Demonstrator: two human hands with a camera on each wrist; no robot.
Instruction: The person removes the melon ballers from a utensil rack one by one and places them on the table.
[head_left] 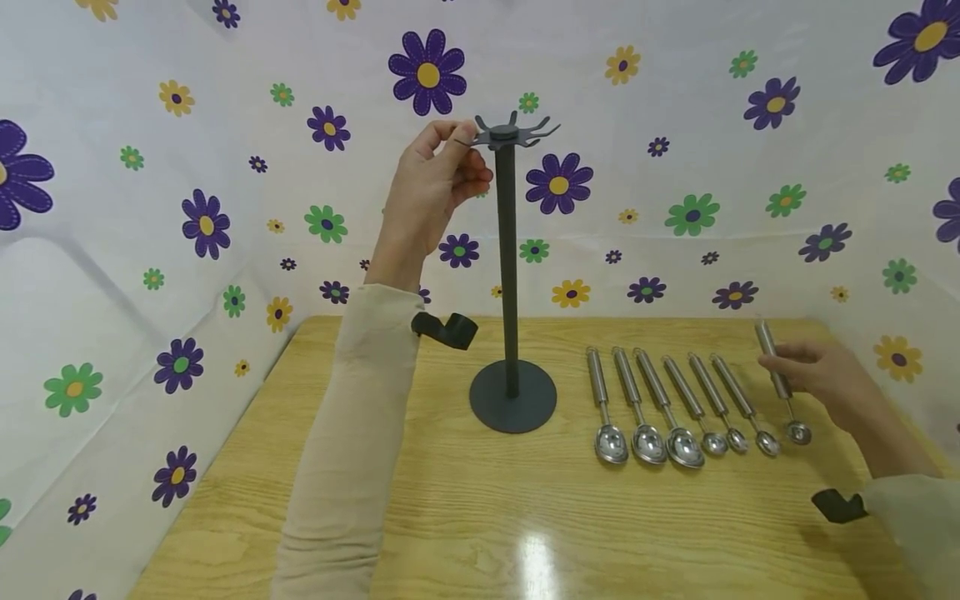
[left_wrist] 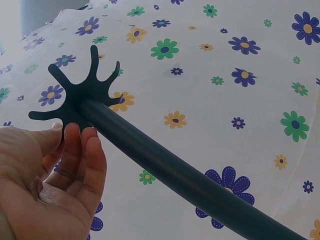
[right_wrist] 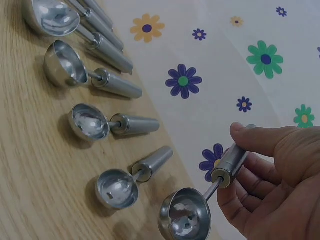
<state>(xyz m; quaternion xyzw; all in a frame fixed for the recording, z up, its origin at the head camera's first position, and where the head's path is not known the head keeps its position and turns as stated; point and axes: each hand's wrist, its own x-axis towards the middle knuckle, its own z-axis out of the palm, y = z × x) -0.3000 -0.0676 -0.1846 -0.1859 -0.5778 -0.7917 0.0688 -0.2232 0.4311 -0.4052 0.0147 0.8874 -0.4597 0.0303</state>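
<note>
My left hand (head_left: 435,179) pinches one prong of the dark hook rack (head_left: 507,275) at its top, as the left wrist view (left_wrist: 95,82) also shows. The rack stands upright on a round base. At the right of the table, my right hand (head_left: 828,383) grips the handle of a steel melon baller (right_wrist: 185,215) between thumb and fingers. Its round bowl hangs lowest, tilted toward me; whether it touches the table I cannot tell. Left of that hand, several steel scoops lie in a row, among them a larger scoop (head_left: 611,444) and a smaller scoop (head_left: 767,442).
The wooden table (head_left: 300,467) runs back to a flower-print cloth (head_left: 660,150) behind and at both sides. Black camera mounts (head_left: 450,331) sit on both wrists. The scoops' handles point toward the back edge, bowls toward me.
</note>
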